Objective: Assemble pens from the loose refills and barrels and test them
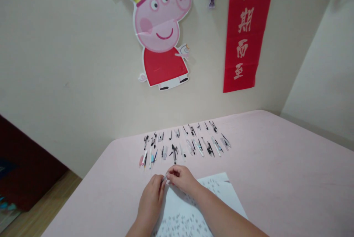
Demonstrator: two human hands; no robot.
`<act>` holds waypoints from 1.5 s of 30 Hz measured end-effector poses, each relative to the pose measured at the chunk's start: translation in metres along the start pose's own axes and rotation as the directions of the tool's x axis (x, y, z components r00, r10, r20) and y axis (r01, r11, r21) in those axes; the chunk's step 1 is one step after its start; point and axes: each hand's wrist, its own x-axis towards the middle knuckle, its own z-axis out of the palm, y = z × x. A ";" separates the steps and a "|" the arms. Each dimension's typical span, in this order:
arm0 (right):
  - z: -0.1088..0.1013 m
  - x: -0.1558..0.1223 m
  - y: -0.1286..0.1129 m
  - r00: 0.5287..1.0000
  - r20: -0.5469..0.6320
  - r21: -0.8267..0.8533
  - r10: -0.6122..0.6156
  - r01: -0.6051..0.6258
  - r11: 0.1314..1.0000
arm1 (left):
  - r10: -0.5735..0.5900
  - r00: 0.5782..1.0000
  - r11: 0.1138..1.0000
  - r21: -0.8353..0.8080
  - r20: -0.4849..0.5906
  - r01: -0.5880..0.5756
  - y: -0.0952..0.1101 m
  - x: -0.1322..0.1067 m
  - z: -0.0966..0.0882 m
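Note:
Both my hands meet over the top left corner of a written sheet of paper [182, 226]. A slim, greyish pen part [165, 177] spans the gap between my fingertips. My left hand [151, 196] pinches its lower end, and my right hand [181, 178] grips the upper end with thumb and fingers. My fingers cover most of it, so its full shape is hidden. Just beyond my hands lies a black pen set of parts [174, 152], one of several small groups of pen pieces [208, 146] laid out in two rows.
The pink-covered table [276, 178] meets the wall behind the rows. At the left end lie pink and white pen parts [143, 159]. A cartoon pig cutout [163, 38] and a red banner [246, 30] hang on the wall. Wooden floor [44, 200] shows past the left edge.

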 end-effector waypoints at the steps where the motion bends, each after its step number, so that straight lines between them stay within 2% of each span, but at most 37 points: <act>1: 0.000 0.000 0.000 1.000 0.005 -0.034 -0.007 0.007 0.999 | 0.004 1.000 1.000 -0.018 0.007 -0.003 0.000 0.000 0.000; 6: 0.001 0.000 0.001 1.000 0.000 -0.162 -0.009 0.009 0.987 | -0.015 1.000 0.999 -0.039 0.026 0.016 -0.001 -0.003 0.000; 18: -0.002 -0.004 0.000 1.000 0.017 -0.173 0.018 -0.015 0.985 | -0.096 0.991 0.995 -0.019 0.098 0.099 -0.004 -0.007 0.002; 27: -0.002 -0.003 -0.001 0.997 0.045 -0.020 0.060 -0.059 0.998 | -0.104 0.989 0.993 -0.044 0.107 0.110 -0.006 -0.005 -0.001; 32: -0.002 -0.002 -0.003 0.998 0.041 0.016 0.049 -0.050 0.999 | -0.133 0.985 0.991 0.033 0.113 0.130 -0.001 -0.005 -0.002; 34: -0.004 -0.001 -0.002 0.999 0.022 0.037 0.030 -0.031 0.999 | -0.140 0.985 0.989 0.062 0.097 0.135 0.000 -0.005 -0.002; 37: -0.008 0.001 -0.001 0.997 -0.073 0.049 0.019 -0.015 0.999 | -0.153 0.984 0.986 0.076 0.086 0.147 0.002 -0.006 -0.002; 41: -0.014 0.003 0.000 0.984 -0.173 -0.108 -0.032 0.014 0.994 | -0.144 0.988 0.989 0.044 0.064 0.141 0.004 -0.006 -0.003; 45: -0.012 -0.002 -0.002 0.983 -0.143 -0.386 -0.115 0.051 0.921 | -0.090 0.996 0.996 -0.012 0.001 0.090 0.003 -0.006 -0.002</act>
